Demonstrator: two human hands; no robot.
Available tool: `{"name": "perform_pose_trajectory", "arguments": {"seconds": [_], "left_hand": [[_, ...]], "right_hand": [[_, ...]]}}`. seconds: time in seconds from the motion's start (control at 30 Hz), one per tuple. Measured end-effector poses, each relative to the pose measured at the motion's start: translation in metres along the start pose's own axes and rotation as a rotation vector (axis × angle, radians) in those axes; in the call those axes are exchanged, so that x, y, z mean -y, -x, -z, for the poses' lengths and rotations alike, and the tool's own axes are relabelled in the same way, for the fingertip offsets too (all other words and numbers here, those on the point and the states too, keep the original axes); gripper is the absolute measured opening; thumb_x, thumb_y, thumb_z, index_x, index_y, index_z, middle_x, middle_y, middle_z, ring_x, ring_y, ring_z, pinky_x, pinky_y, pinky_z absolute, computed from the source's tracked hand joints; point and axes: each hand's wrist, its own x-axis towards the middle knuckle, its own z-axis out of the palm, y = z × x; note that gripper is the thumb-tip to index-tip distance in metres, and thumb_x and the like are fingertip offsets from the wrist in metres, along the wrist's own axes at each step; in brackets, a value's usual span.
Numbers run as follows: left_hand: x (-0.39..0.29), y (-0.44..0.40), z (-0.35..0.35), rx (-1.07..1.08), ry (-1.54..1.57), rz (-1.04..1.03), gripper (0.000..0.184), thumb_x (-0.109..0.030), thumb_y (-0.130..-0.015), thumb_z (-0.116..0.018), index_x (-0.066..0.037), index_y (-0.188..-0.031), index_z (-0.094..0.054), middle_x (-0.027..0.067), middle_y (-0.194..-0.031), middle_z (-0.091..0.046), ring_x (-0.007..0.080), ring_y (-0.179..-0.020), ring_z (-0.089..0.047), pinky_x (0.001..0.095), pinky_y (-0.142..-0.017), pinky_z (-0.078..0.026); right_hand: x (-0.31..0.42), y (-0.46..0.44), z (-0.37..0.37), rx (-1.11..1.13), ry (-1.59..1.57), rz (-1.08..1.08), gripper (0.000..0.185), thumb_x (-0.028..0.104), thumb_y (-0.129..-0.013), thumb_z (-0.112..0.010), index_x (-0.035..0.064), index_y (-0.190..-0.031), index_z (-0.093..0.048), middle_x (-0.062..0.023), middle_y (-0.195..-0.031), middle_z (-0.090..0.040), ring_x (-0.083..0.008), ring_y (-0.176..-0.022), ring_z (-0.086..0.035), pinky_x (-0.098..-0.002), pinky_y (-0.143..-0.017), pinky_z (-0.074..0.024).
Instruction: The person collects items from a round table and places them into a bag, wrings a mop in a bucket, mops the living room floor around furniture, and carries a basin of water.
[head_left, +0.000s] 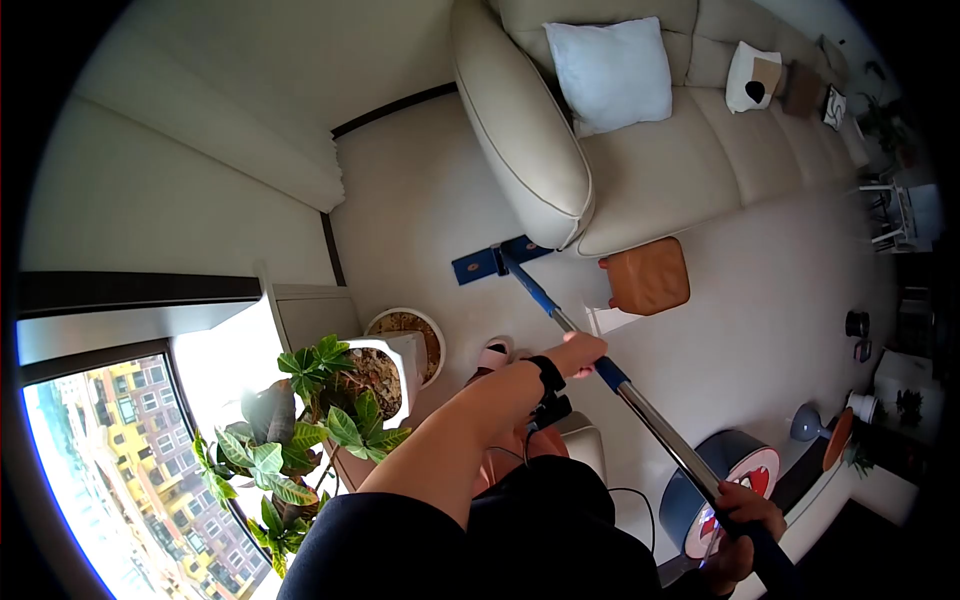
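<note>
A flat mop with a blue head (475, 267) lies on the pale floor beside the rounded sofa arm, its far end against the sofa's base. From it a silver and blue pole (655, 425) slants down to the lower right. My left hand (578, 355), below a dark wristband, is closed round the pole's middle section. Nearer the pole's dark top end, my right hand (742, 520) is wrapped round it, low at the right, partly in shadow.
A beige sofa (660, 165) with cushions stands at the top. Near the mop are a brown stool (648, 277) and a white round pot (438, 350). A leafy plant (270, 460) stands by the window. A drum-shaped stool (690, 500) is beside the pole.
</note>
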Motion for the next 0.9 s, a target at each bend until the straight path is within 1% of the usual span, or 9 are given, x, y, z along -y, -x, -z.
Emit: {"name": "perform_pose_trajectory", "arguments": {"seconds": [0.1, 0.2, 0.27, 0.37, 0.43, 0.67, 0.77, 0.83, 0.9], "left_hand": [[0.019, 0.020, -0.026, 0.139, -0.131, -0.004, 0.019, -0.015, -0.069, -0.051, -0.009, -0.052, -0.045, 0.0027, -0.045, -0.045, 0.0124, -0.035, -0.042, 0.0269, -0.031, -0.035], [0.029, 0.017, -0.048, 0.378, -0.131, 0.001, 0.015, -0.017, -0.072, -0.051, -0.010, -0.059, -0.050, 0.0012, -0.050, -0.048, 0.0106, -0.041, -0.045, 0.0251, -0.037, -0.038], [0.028, 0.020, -0.057, 0.598, -0.154, -0.006, 0.011, -0.019, -0.074, -0.053, -0.010, -0.067, -0.053, 0.0001, -0.061, -0.052, 0.0098, -0.051, -0.051, 0.0214, -0.045, -0.041], [0.035, 0.035, -0.050, 0.698, -0.037, -0.070, 0.012, -0.021, -0.075, -0.054, -0.009, -0.070, -0.053, -0.0002, -0.066, -0.054, 0.0094, -0.056, -0.053, 0.0196, -0.047, -0.040], [0.032, 0.050, -0.051, 0.637, -0.031, -0.026, 0.012, -0.020, -0.075, -0.053, -0.009, -0.069, -0.053, 0.0007, -0.063, -0.053, 0.0104, -0.055, -0.054, 0.0212, -0.046, -0.041], [0.028, 0.071, -0.048, 0.528, 0.125, -0.035, 0.013, -0.017, -0.071, -0.054, -0.005, -0.066, -0.053, 0.0050, -0.059, -0.052, 0.0138, -0.048, -0.053, 0.0235, -0.041, -0.041], [0.032, 0.042, -0.041, 0.469, 0.168, -0.093, 0.013, -0.015, -0.069, -0.055, -0.003, -0.064, -0.054, 0.0067, -0.056, -0.052, 0.0142, -0.044, -0.051, 0.0232, -0.037, -0.038], [0.017, 0.036, -0.032, 0.510, 0.105, -0.130, 0.014, -0.013, -0.066, -0.056, -0.002, -0.060, -0.053, 0.0079, -0.054, -0.052, 0.0144, -0.039, -0.049, 0.0234, -0.032, -0.035], [0.011, 0.012, -0.035, 0.345, 0.077, -0.065, 0.013, -0.012, -0.064, -0.057, -0.002, -0.057, -0.053, 0.0082, -0.052, -0.052, 0.0137, -0.038, -0.049, 0.0232, -0.030, -0.034]], "right_hand": [[0.019, 0.014, 0.025, -0.032, 0.049, -0.041, 0.044, 0.044, -0.078, -0.050, 0.0000, -0.078, -0.045, -0.0184, -0.076, -0.057, -0.0263, -0.074, -0.061, -0.0357, -0.073, -0.0491], [0.050, 0.011, 0.010, -0.208, 0.135, -0.114, 0.041, 0.042, -0.083, -0.041, 0.0007, -0.079, -0.039, -0.0180, -0.076, -0.056, -0.0242, -0.074, -0.061, -0.0339, -0.070, -0.0495], [0.058, 0.004, 0.018, -0.117, 0.178, -0.093, 0.043, 0.044, -0.081, -0.045, 0.0017, -0.080, -0.040, -0.0162, -0.074, -0.055, -0.0226, -0.071, -0.060, -0.0326, -0.069, -0.0492], [0.073, 0.001, 0.008, -0.079, 0.211, -0.042, 0.046, 0.047, -0.080, -0.048, 0.0023, -0.078, -0.042, -0.0148, -0.072, -0.055, -0.0217, -0.070, -0.060, -0.0314, -0.067, -0.0493], [0.079, 0.001, 0.006, -0.094, 0.230, -0.014, 0.047, 0.049, -0.079, -0.050, 0.0026, -0.077, -0.043, -0.0142, -0.071, -0.055, -0.0215, -0.069, -0.060, -0.0306, -0.066, -0.0496], [0.081, -0.010, 0.044, 0.219, 0.080, 0.064, 0.042, 0.042, -0.074, -0.061, 0.0029, -0.064, -0.051, -0.0170, -0.068, -0.059, -0.0261, -0.069, -0.061, -0.0335, -0.065, -0.0508], [0.059, 0.001, 0.037, 0.134, 0.024, 0.027, 0.038, 0.039, -0.073, -0.062, 0.0027, -0.067, -0.052, -0.0176, -0.071, -0.060, -0.0283, -0.070, -0.061, -0.0354, -0.066, -0.0504], [0.056, -0.005, 0.023, 0.163, 0.167, 0.051, 0.042, 0.042, -0.074, -0.061, 0.0019, -0.071, -0.051, -0.0161, -0.072, -0.061, -0.0285, -0.071, -0.061, -0.0366, -0.068, -0.0493], [0.039, 0.006, 0.017, 0.090, 0.291, 0.004, 0.043, 0.045, -0.073, -0.062, 0.0037, -0.069, -0.050, -0.0136, -0.071, -0.061, -0.0269, -0.070, -0.060, -0.0363, -0.067, -0.0490]]}}
